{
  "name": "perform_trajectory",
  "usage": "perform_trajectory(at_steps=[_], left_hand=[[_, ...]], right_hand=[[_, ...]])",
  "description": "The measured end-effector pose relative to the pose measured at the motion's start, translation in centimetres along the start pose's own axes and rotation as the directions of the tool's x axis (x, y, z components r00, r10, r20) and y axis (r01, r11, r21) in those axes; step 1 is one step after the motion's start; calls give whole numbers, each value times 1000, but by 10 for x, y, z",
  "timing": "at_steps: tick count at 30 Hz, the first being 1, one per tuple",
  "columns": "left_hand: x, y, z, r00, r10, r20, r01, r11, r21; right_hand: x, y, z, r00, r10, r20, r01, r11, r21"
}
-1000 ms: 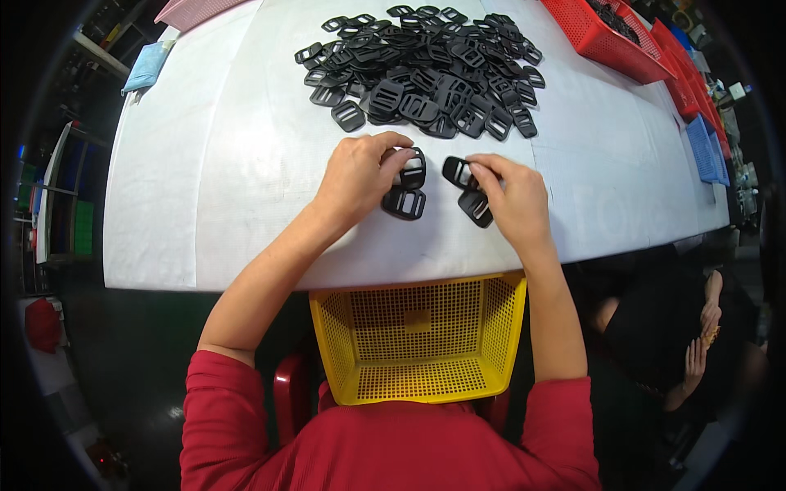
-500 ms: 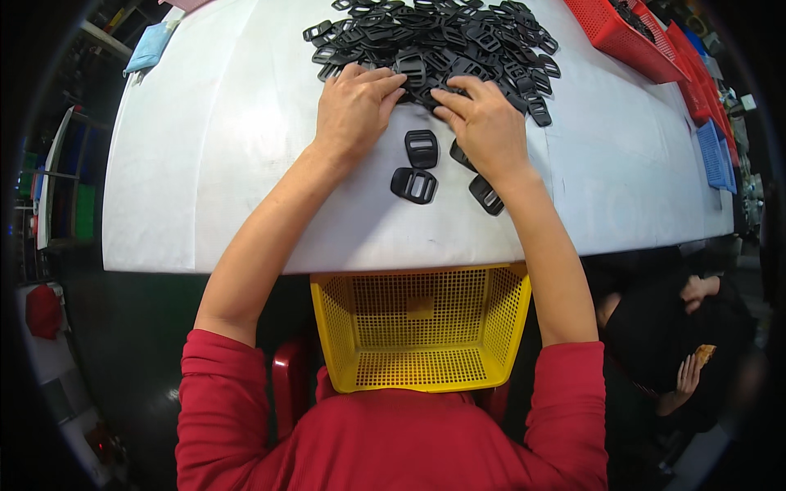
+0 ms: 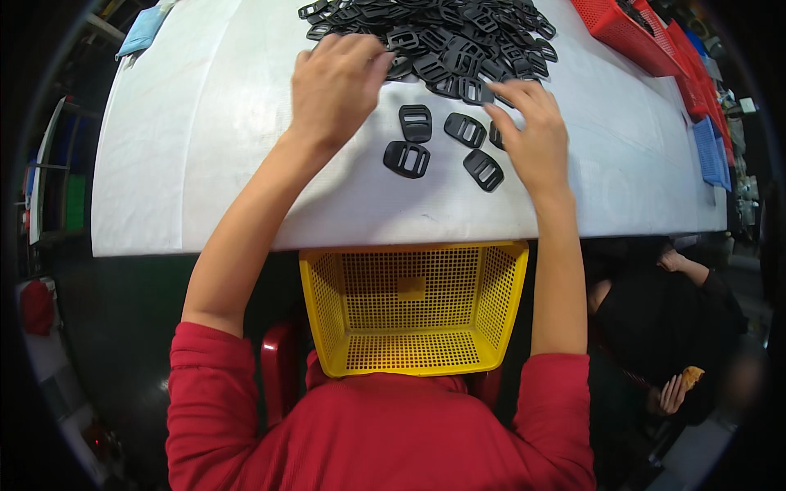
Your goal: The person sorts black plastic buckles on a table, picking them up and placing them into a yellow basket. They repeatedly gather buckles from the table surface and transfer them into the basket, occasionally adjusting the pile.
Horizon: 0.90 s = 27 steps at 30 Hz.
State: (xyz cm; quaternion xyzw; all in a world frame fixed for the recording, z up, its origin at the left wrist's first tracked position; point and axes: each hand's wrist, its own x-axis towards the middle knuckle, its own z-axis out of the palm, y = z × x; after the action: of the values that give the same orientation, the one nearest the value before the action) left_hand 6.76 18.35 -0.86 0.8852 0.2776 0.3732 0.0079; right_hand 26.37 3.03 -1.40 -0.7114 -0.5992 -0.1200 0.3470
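Note:
A heap of black plastic strap buckles [image 3: 463, 57] lies at the far side of the white-topped table, each with slots through it. My left hand [image 3: 337, 90] hovers at the heap's left near edge, slightly blurred, its fingers bent and the tips partly hidden. At the heap's right near edge is my right hand [image 3: 532, 131], open, thumb apart from the fingers. Between my hands and nearer to me lie several separate buckles, among them a left upper buckle [image 3: 416, 132], a left lower buckle [image 3: 396, 158] and a right lower buckle [image 3: 491, 175]. Another is partly covered by my right hand.
A yellow perforated basket [image 3: 411, 360] sits tilted between my body and the table edge. Red baskets [image 3: 626, 45] and a blue basket [image 3: 711, 155] stand along the right side. A light-blue cloth item [image 3: 142, 31] lies far left. Another person [image 3: 667, 319] is at lower right.
My hands have drawn apart: the left has moved left and up, the right rightward. The right-hand loose buckles show more fully. The whole view has shifted slightly.

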Motion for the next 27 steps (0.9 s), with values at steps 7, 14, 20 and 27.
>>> perform_trajectory(at_steps=[7,14,20,27], left_hand=[[-36,-10,-48,804,-346,483,455,882,-124],[-78,19,-74,897,-355,262,420,868,-263],[-192,41,-120,993,-116,21,115,917,-382],[-303,86,-117,518,-459,722,841,122,-527]], right_hand=[[37,-9,47,948,-319,6,312,921,-232],[38,-57,44,871,254,421,-393,874,285],[-1,-49,-29,967,215,-133,-186,961,204],[-212,-44,-89,916,394,-77,-392,919,34]])
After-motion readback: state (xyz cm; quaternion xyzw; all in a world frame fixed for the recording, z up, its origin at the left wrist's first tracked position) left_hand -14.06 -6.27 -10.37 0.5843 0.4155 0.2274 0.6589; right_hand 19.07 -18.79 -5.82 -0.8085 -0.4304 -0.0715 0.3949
